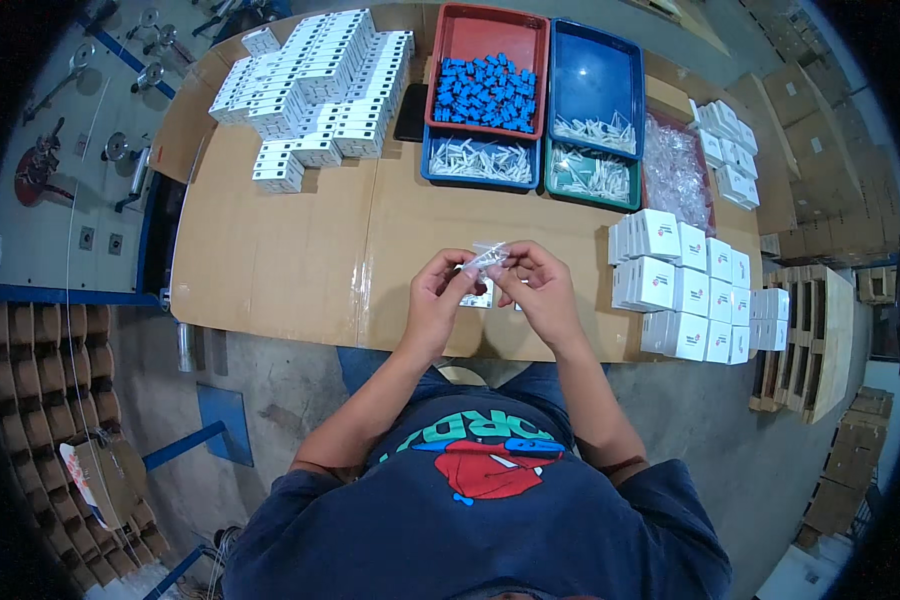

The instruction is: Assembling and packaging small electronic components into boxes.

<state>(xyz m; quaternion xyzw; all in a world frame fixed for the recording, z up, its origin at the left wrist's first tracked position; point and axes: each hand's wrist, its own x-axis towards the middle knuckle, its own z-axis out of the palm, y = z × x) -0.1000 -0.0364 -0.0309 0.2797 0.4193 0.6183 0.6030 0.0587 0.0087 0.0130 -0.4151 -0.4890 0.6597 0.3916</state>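
Above the near part of the cardboard-covered table, a small clear plastic bag (488,257) is held up between both hands. My left hand (436,297) pinches one side of it with thumb and fingers. On the other side, my right hand (544,294) grips the bag the same way. Something whitish shows in the bag, too small to make out. Beneath the hands lies a small white box (481,296), partly covered by my fingers.
Stacked white boxes (315,85) fill the back left; more white boxes (675,285) stand at right. Trays at the back hold blue pieces (485,95), white plugs (480,160) and clear bags (673,170). A black flat object (411,113) lies beside the trays.
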